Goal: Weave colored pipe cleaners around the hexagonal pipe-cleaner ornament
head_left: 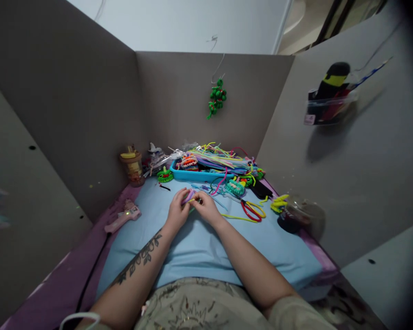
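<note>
Head view: both hands' grip (192, 201) closed around purple pipe cleaner (188, 197).

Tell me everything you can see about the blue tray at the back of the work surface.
The blue tray is a shallow, rectangular, bright turquoise container that looks like plastic. It sits flat at the far end of the light blue cloth, near the back cardboard wall. It is piled with long pipe cleaners in many colours that overhang its right end, plus a small orange and white woven piece. Neither hand touches it.
</note>
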A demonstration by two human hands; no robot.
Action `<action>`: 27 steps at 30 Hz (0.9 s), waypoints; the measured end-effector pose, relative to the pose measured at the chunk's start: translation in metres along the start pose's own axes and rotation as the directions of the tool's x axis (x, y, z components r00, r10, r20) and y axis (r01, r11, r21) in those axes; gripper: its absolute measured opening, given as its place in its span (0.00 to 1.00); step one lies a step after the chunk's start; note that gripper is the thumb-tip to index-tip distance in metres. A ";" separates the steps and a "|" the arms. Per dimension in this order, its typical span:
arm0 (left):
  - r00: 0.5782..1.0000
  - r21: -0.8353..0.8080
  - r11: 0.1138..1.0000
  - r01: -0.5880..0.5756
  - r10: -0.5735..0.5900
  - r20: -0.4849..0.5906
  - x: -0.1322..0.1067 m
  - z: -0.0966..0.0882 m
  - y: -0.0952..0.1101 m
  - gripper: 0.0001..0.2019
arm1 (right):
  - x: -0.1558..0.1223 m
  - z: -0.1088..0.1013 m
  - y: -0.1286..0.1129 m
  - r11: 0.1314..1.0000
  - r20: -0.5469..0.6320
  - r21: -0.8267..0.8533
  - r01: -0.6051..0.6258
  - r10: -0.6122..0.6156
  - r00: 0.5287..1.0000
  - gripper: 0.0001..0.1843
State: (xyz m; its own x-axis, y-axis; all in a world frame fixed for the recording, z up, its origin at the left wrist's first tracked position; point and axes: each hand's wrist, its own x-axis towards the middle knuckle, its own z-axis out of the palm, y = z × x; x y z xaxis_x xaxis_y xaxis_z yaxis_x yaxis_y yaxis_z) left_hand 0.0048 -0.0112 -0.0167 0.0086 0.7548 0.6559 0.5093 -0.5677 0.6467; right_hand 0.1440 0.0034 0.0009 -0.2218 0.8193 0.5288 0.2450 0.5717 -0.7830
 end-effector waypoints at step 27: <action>0.982 -0.003 0.983 -0.185 0.185 -0.026 -0.003 -0.013 0.015 0.10 | -0.005 -0.003 -0.001 0.914 0.099 -0.339 0.224 -0.202 0.974 0.11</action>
State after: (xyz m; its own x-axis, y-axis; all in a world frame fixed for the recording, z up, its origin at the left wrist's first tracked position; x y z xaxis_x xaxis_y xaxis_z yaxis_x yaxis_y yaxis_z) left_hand 0.0012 -0.0260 -0.0035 0.0801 0.6277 0.7744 0.4961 -0.6989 0.5152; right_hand 0.1478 -0.0010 -0.0001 -0.3591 0.6781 0.6412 0.4942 0.7210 -0.4858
